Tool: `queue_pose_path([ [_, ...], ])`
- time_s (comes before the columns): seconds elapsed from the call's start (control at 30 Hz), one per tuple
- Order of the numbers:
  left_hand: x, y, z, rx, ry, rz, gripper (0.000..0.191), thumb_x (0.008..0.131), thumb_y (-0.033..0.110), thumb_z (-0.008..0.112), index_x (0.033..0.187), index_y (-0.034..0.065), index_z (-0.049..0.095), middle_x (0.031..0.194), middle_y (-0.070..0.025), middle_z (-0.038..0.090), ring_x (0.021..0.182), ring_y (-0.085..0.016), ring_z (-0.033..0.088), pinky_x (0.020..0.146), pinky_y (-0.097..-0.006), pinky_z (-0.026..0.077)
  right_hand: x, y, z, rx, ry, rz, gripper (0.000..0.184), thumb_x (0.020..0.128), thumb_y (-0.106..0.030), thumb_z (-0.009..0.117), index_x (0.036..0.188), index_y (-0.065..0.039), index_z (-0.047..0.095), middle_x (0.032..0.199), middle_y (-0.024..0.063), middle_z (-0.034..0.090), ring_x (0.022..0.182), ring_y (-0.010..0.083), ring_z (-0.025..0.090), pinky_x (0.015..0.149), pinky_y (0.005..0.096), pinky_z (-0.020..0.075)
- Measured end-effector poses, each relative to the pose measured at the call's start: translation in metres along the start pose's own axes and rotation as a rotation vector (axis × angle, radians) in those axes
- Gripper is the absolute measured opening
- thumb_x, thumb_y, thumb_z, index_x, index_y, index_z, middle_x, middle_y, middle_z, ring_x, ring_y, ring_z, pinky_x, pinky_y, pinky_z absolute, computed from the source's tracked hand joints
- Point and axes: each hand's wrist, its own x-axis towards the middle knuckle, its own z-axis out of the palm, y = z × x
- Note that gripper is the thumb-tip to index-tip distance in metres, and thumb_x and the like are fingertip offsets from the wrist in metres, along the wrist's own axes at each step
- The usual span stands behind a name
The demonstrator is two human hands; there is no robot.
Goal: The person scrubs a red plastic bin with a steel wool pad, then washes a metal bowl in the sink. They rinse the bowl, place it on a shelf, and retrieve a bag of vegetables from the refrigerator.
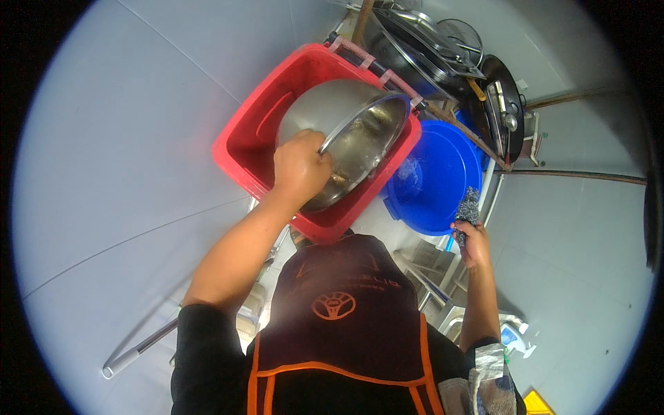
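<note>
My left hand (302, 165) grips the rim of a large metal bowl (332, 111). The bowl is tipped on its side over a red plastic bin (244, 132), its mouth facing right and its inside wet-looking. How deep it sits in the bin is partly hidden. Out to the right, my right hand (474, 244) holds a grey metal scouring pad (468, 210). That pad is beside the near right rim of a round blue plastic tub (441, 171), apart from the bowl.
Behind the bin lean a large metal pot (399, 57) and a dark wok (511, 109) with utensils. A pink-wrapped bar (376, 67) runs along the bin's far edge. Light wall panels (129, 129) rise at left. A spray bottle (513, 340) and a metal-ended pole (140, 350) are lower down.
</note>
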Motion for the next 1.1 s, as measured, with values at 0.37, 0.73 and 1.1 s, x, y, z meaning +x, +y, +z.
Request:
queue_pose_path([
  [0.37,-0.047,0.001,-0.045,-0.038,0.052,0.058,0.015,0.061,-0.003,0.062,0.067,0.0,0.048,0.069,-0.0176,0.052,0.063,-0.039,0.054,0.055,-0.045,0.042,-0.015,0.021,0.01,-0.016,-0.049,0.035,0.027,0.075,0.0,0.064,0.1,-0.005,0.057,0.084,0.0052,0.062,0.073,0.0151,0.058,0.063,0.0284,0.0456],
  [0.73,-0.062,-0.002,-0.089,-0.037,0.048,0.098,0.016,0.063,-0.001,0.062,0.065,-0.0007,0.047,0.068,-0.0178,0.05,0.064,-0.038,0.053,0.057,-0.0451,0.041,-0.071,0.072,-0.006,0.023,0.018,0.048,0.029,0.075,0.0,0.064,0.102,-0.003,0.056,0.084,0.005,0.061,0.072,0.0156,0.057,0.062,0.0292,0.0455],
  [1.1,-0.073,-0.005,-0.1,-0.042,0.047,0.252,0.011,0.064,-0.002,0.06,0.07,-0.0026,0.051,0.072,-0.0192,0.053,0.068,-0.039,0.055,0.061,-0.0432,0.043,-0.181,0.138,-0.033,0.091,0.228,0.054,0.024,0.077,0.002,0.06,0.1,-0.001,0.055,0.084,0.0095,0.063,0.07,0.0178,0.061,0.058,0.0284,0.0488],
])
